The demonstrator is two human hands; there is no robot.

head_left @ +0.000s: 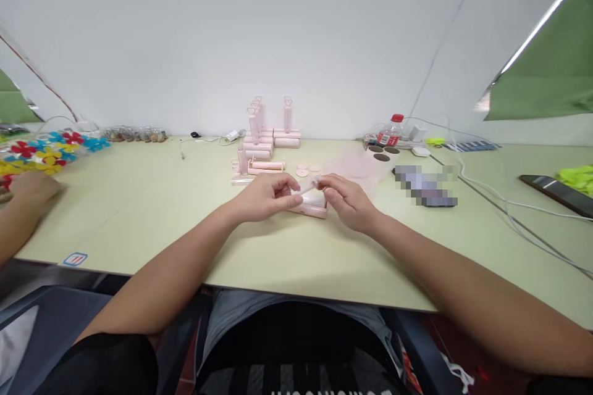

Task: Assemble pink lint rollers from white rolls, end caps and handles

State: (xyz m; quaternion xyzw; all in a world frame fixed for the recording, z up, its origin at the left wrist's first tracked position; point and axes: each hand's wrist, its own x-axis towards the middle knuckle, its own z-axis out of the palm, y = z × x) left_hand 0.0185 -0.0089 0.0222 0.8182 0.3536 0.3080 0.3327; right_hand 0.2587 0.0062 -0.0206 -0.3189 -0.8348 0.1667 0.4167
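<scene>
Sticker (75,258) at tabletop (148,197) edge: blue border, red marks, unclear. Bottle (389,134) label red, too small to read. Shirt (296,376) lettering white, cut off. Tabletop pale yellow-green, against white wall (324,31); green blind (546,62) right. Left hand (266,197) and right hand (347,202): each grip clamped on a slim tube (307,187), above pink case (309,210).

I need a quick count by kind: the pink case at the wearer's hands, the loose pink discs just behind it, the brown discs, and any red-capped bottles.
Pink case at the hands: 1
Pink discs: 3
Brown discs: 3
Red-capped bottle: 1
Total: 8
</scene>
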